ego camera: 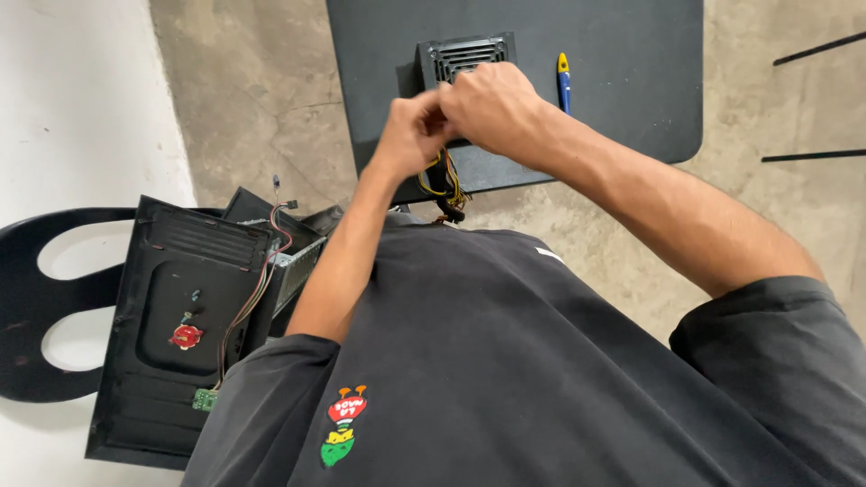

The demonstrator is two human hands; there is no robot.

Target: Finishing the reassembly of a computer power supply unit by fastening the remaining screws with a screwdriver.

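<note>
Top centre of the frame, your hands meet over the power supply box [465, 56], a black metal block with a slotted vent grille facing up, sitting on the dark desk [631, 90]. Your right hand [494, 108] curls down onto its near edge; your left hand [410, 135] is pinched shut beside it, knuckles touching, though on what exactly I cannot tell. Yellow, red and black wires [448, 189] spill off the desk edge below your hands. A blue and yellow screwdriver [564, 81] lies just right. Lower left, an open computer case [171, 325] rests on a black chair [36, 298].
</note>
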